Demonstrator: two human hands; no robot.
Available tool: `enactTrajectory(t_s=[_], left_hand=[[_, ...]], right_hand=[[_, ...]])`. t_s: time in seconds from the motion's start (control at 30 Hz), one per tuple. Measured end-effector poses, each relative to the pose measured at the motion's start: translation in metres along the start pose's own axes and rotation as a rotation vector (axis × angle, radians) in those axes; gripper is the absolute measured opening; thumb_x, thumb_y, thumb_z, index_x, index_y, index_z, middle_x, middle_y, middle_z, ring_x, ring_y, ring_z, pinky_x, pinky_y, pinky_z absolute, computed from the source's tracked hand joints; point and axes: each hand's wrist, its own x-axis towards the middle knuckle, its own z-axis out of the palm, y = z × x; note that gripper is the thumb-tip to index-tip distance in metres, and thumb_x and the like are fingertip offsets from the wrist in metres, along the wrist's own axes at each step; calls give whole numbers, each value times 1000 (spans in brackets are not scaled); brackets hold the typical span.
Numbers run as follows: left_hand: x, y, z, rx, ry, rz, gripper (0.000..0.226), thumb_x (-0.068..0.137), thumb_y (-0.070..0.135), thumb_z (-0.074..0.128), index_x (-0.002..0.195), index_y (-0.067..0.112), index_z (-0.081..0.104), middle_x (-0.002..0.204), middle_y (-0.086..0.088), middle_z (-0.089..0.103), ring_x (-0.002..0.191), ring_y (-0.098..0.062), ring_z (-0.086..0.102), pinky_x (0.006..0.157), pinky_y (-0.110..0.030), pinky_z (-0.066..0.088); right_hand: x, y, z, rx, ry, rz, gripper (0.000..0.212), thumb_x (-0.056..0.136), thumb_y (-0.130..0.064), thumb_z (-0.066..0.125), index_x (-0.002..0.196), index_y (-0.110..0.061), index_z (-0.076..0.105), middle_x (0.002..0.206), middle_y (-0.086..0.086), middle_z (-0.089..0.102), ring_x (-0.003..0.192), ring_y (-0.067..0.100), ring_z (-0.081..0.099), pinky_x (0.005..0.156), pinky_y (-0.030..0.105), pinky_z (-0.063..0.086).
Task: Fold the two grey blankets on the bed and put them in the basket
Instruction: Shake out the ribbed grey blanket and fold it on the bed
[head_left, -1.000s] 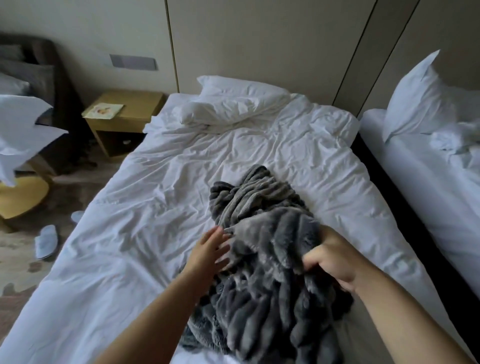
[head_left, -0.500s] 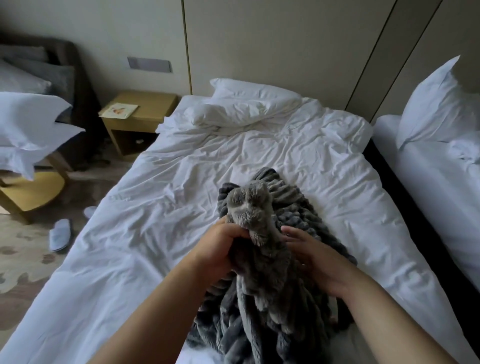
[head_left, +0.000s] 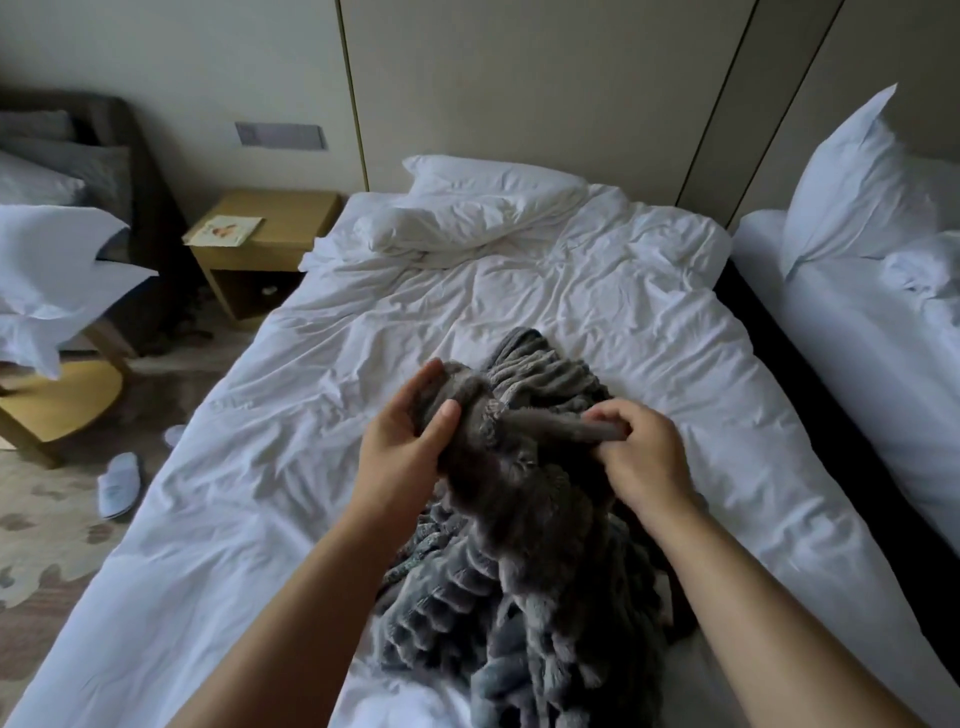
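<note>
A heap of ribbed grey plush blanket (head_left: 524, 587) lies on the white bed (head_left: 311, 426), near its foot. I cannot tell one blanket from the other inside the heap. My left hand (head_left: 405, 441) grips a raised bunch of the grey fabric, thumb across its front. My right hand (head_left: 636, 457) pinches a thin stretched edge of the same fabric, and the edge runs taut between both hands above the heap. No basket is in view.
A white pillow (head_left: 488, 208) lies at the bed's head. A wooden nightstand (head_left: 270, 244) with a card stands left of it. A second bed (head_left: 872, 332) is on the right across a dark gap. White slippers (head_left: 119, 483) lie on the floor at left.
My hands have moved apart along the fabric: the right hand now pinches an edge pulled out to the right, while the left keeps the raised bunch. The view has shifted slightly.
</note>
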Motion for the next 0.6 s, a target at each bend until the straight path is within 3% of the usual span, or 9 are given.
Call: enactTrajectory(t_s=[0.07, 0.13, 0.17, 0.23, 0.3, 0.4, 0.47, 0.53, 0.6], left_hand=[[6, 9, 1, -198, -87, 27, 56, 89, -11, 56, 125, 33, 56, 116, -1, 71, 103, -17, 69, 80, -28, 58], [15, 10, 0, -238, -101, -41, 74, 83, -16, 53, 134, 37, 47, 114, -2, 70, 100, -20, 70, 75, -30, 59], [18, 7, 0, -171, -75, -106, 77, 83, -16, 49, 136, 40, 44, 110, -1, 70, 95, -18, 70, 71, -29, 59], [17, -9, 4, 48, -70, -269, 65, 84, -16, 42, 120, 36, 55, 91, 4, 73, 76, -11, 71, 63, -25, 58], [6, -35, 7, 270, -158, -470, 49, 83, -16, 41, 102, 18, 70, 74, -4, 73, 64, -18, 69, 63, -30, 59], [-12, -61, 2, 329, -280, -600, 45, 82, -17, 41, 85, 11, 76, 69, -6, 73, 59, -19, 70, 55, -29, 58], [-12, -64, 1, 253, -386, -566, 47, 82, -17, 40, 79, 12, 76, 81, -14, 75, 73, -25, 73, 65, -34, 60], [-9, -56, 3, 127, -519, -513, 34, 81, -11, 46, 89, 4, 75, 99, -29, 69, 93, -42, 66, 85, -46, 54], [-6, -47, 6, 9, -634, -488, 29, 70, -7, 50, 85, 1, 74, 92, -31, 67, 90, -44, 61, 87, -46, 48]], right_hand=[[3, -1, -11, -39, 239, -217, 36, 69, 6, 58, 87, -23, 70, 85, -9, 64, 83, 5, 56, 75, 16, 42], [0, 9, -11, -70, 277, -291, 38, 70, 4, 56, 97, -18, 70, 89, -9, 60, 86, 3, 52, 76, 6, 36], [-2, 16, -9, -79, 183, -221, 38, 73, 4, 56, 101, -18, 70, 88, -9, 61, 85, 4, 53, 73, 3, 35], [-7, 35, -3, -143, -263, 85, 41, 78, -1, 59, 112, -22, 66, 95, -4, 68, 88, 10, 59, 73, 12, 43], [-16, 56, 4, -136, -599, 366, 52, 76, -2, 63, 123, -23, 61, 103, 3, 68, 91, 17, 62, 71, 22, 49], [-24, 74, 14, -9, -535, 396, 57, 76, 6, 60, 126, -21, 59, 117, 5, 65, 98, 10, 59, 73, 17, 46], [-24, 77, 20, 123, -463, 330, 63, 76, 6, 59, 127, -32, 58, 128, 1, 59, 110, 9, 55, 85, 20, 46], [-24, 75, 21, 218, -470, 215, 74, 76, 5, 62, 127, -48, 52, 131, -10, 54, 120, 3, 51, 100, 22, 42], [-24, 73, 20, 290, -576, 108, 74, 82, 4, 63, 133, -47, 47, 131, -18, 56, 120, -8, 51, 101, 10, 37]])
